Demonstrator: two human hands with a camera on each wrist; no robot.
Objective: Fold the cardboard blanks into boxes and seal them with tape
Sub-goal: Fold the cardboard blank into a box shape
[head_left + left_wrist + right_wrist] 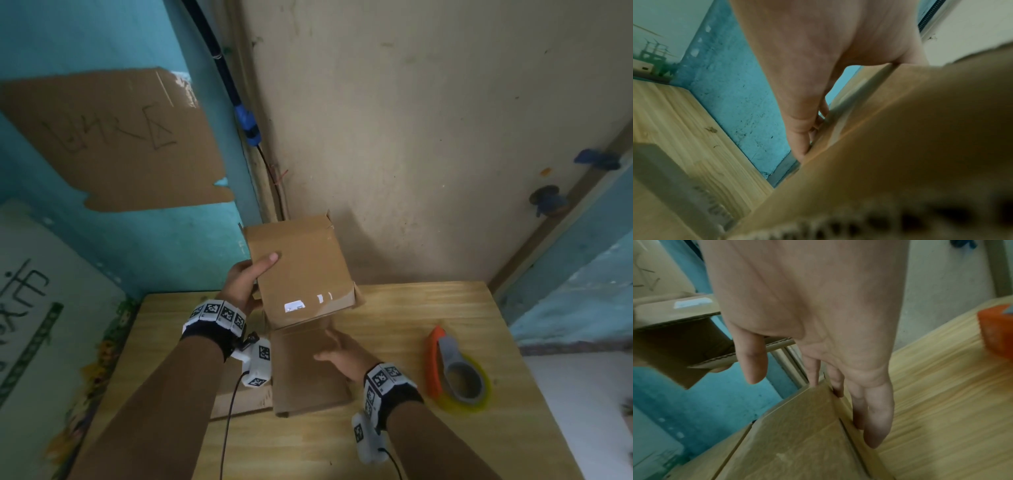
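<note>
Your box (301, 270) is raised behind the flat blanks (308, 373) on the bench (445, 308); the tape dispenser (455, 370) lies right of them.

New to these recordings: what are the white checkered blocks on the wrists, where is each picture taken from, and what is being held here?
No machine: a person works with bare hands. The checkered blocks are marker bands with small wrist cameras. The big picture comes from a head camera; the other two look along each hand. The left hand grips a taped cardboard box, held above the wooden table. The right hand rests with straight fingers at the edge of a flat cardboard blank on the table. An orange tape dispenser lies to the right.
</note>
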